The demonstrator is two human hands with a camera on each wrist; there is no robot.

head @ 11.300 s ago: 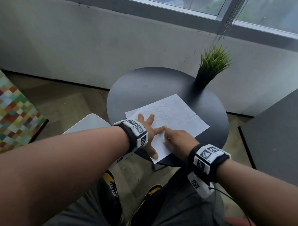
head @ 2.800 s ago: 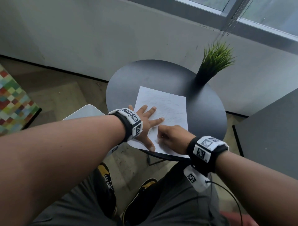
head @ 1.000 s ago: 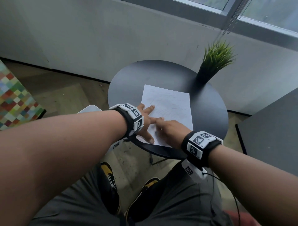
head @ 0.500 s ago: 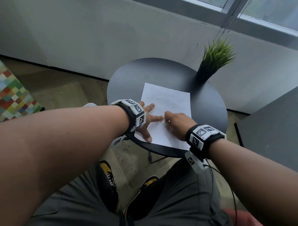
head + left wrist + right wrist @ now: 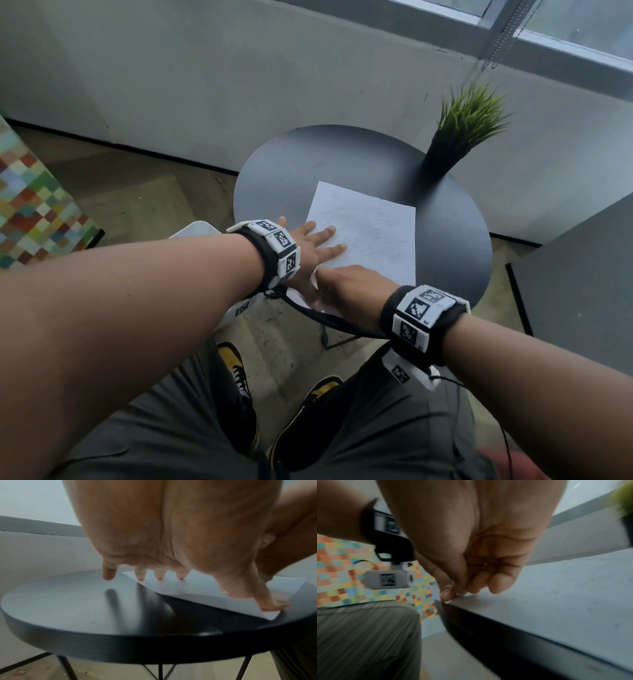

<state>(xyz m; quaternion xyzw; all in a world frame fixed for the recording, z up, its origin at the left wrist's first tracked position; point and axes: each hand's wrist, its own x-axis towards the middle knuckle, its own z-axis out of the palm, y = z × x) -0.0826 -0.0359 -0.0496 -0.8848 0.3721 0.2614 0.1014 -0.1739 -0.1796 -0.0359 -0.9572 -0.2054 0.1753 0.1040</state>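
A white sheet of paper point(image 5: 370, 236) with faint pencil scribbles lies on a round black table point(image 5: 291, 164). My left hand point(image 5: 310, 245) lies flat on the sheet's left edge, fingers spread. In the left wrist view its fingertips point(image 5: 159, 576) and thumb press the paper point(image 5: 205, 592) down. My right hand point(image 5: 349, 287) sits on the near end of the sheet with fingers curled. In the right wrist view its thumb and forefinger point(image 5: 448, 595) meet at the paper's point(image 5: 556, 595) near corner by the table rim point(image 5: 522, 635) and seem to pinch it.
A grass plant in a dark pot point(image 5: 459, 137) stands at the table's far right edge, by the grey wall. A checkered multicoloured block point(image 5: 30, 212) is at the left and a dark surface point(image 5: 582, 274) at the right. My legs and yellow-black shoes point(image 5: 236, 373) are below.
The sheet has turned from a diagonal lie to nearly straight. In the last half second my right hand slid nearer and leftward to the near corner. The left hand stays flat.
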